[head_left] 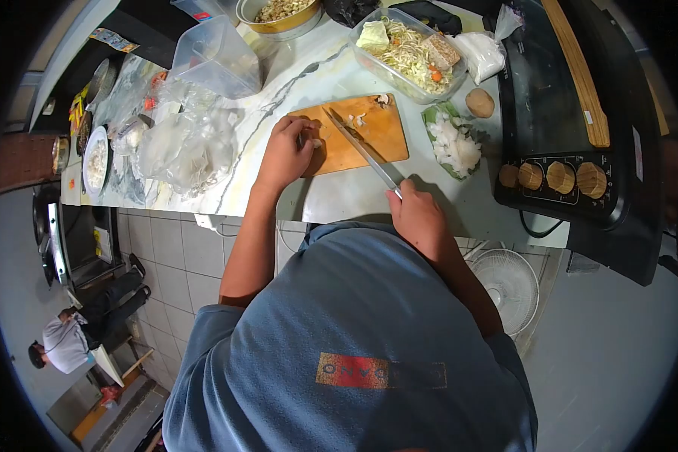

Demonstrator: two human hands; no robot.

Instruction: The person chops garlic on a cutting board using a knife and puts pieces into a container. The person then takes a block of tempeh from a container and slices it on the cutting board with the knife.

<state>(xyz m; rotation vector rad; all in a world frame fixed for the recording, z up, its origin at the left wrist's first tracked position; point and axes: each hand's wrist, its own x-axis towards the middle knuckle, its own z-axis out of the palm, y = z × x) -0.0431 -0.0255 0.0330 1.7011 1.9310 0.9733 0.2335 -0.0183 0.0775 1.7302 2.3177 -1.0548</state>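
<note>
A wooden cutting board (388, 135) lies on the marble-patterned table in front of me. My right hand (418, 215) is closed around the handle of a kitchen knife (365, 154), whose blade slants up and left across the board. At the board's left edge rests my left hand (288, 153), fingers curled in. A small pale piece (316, 143) shows by its fingertips; whether they pinch it is hidden. Bits that look like garlic peel (360, 119) are scattered beyond the blade, with more at the far right corner.
Right of the board are shredded white food (453, 143) on a leaf, a round brown item (480, 102) and a plastic container (422, 94) of vegetables. A black stove (557, 181) stands farther right. Plastic bags (184, 151) and an empty clear container (218, 60) lie left. Another person (68, 331) sits far off.
</note>
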